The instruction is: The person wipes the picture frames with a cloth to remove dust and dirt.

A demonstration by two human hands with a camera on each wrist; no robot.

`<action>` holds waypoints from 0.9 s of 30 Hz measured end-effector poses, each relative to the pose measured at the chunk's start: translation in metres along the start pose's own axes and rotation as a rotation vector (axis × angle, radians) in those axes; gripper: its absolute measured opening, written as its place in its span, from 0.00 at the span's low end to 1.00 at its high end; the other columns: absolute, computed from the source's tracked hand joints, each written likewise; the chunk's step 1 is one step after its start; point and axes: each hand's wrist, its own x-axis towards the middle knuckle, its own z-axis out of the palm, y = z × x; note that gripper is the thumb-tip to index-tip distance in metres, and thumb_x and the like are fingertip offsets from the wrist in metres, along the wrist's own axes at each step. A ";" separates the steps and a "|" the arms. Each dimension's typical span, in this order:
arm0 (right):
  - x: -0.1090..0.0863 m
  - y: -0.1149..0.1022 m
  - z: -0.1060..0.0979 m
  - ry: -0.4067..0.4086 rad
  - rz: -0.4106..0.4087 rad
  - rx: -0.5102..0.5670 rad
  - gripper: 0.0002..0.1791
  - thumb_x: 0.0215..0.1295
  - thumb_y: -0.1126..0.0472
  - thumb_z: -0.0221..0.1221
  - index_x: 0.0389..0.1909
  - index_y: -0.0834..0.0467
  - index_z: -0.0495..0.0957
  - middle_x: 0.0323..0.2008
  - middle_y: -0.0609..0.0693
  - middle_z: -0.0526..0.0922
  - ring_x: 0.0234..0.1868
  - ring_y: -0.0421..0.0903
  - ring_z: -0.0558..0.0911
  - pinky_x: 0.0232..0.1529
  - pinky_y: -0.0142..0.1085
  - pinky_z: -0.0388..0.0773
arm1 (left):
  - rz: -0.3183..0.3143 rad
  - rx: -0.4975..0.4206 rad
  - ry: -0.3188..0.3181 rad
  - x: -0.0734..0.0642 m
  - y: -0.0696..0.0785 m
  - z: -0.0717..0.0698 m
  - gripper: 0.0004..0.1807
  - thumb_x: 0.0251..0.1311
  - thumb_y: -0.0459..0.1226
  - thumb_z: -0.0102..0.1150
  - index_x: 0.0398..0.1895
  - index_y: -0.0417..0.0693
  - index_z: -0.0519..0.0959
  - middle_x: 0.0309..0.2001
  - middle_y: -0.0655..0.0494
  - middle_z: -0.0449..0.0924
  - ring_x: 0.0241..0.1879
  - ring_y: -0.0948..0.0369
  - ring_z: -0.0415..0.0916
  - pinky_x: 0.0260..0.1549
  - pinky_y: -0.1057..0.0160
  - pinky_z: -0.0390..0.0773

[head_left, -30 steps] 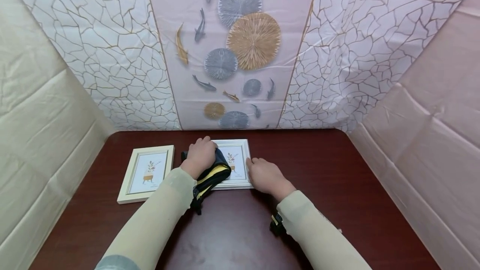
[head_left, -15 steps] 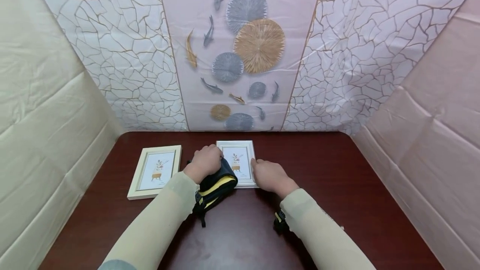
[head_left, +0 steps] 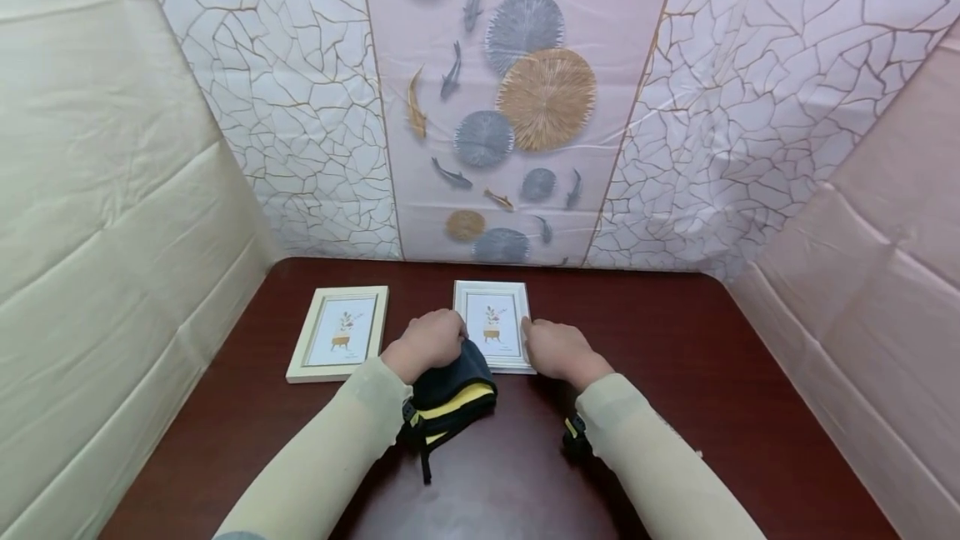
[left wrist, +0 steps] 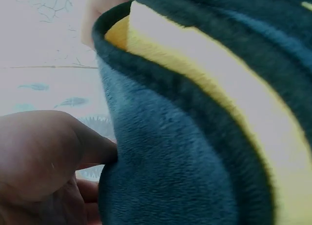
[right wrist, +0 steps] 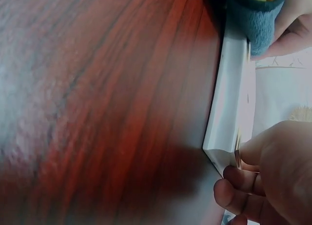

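Note:
My left hand (head_left: pixel 431 344) pinches a folded cleaning cloth (head_left: pixel 457 382), slate blue outside with yellow inside and dark edging. In the left wrist view the thumb presses into the blue side of the cloth (left wrist: pixel 161 152). The cloth hangs by the lower left corner of a white picture frame (head_left: pixel 491 325), which holds a print of a potted plant. At the frame's right side, my right hand (head_left: pixel 558 350) grips the edge. The right wrist view has its thumb over the frame's rim (right wrist: pixel 226 98) near a corner, with curled fingers against the outer side.
A cream picture frame (head_left: pixel 339 333) with a similar print lies face up to the left. Both frames are on a dark red wooden table (head_left: pixel 660 373). Patterned fabric (head_left: pixel 525 148) hangs behind, and quilted cloth walls (head_left: pixel 112 215) close in the sides.
My left hand has drawn the cloth down the white frame's left side toward me, uncovering its print. The right hand keeps its grip on the right edge. The head view has shifted left.

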 end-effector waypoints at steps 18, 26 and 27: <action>0.000 0.003 0.004 -0.005 -0.019 0.004 0.30 0.89 0.57 0.48 0.82 0.67 0.66 0.65 0.62 0.84 0.53 0.56 0.88 0.43 0.51 0.86 | 0.015 -0.056 0.003 -0.020 0.007 0.005 0.16 0.81 0.36 0.54 0.52 0.53 0.94 0.53 0.57 0.90 0.43 0.59 0.83 0.57 0.43 0.82; 0.001 0.003 0.008 0.008 -0.022 -0.002 0.30 0.89 0.57 0.48 0.83 0.67 0.65 0.63 0.61 0.84 0.51 0.55 0.88 0.42 0.51 0.86 | 0.011 -0.100 0.035 -0.024 0.007 0.012 0.14 0.82 0.36 0.57 0.53 0.49 0.93 0.54 0.53 0.90 0.44 0.58 0.85 0.47 0.53 0.86; 0.001 0.002 0.009 0.009 -0.021 0.001 0.30 0.89 0.57 0.48 0.83 0.67 0.65 0.64 0.61 0.84 0.51 0.55 0.88 0.43 0.51 0.86 | 0.007 -0.097 0.040 -0.025 0.008 0.013 0.14 0.81 0.36 0.57 0.51 0.49 0.93 0.52 0.53 0.90 0.43 0.57 0.84 0.45 0.53 0.86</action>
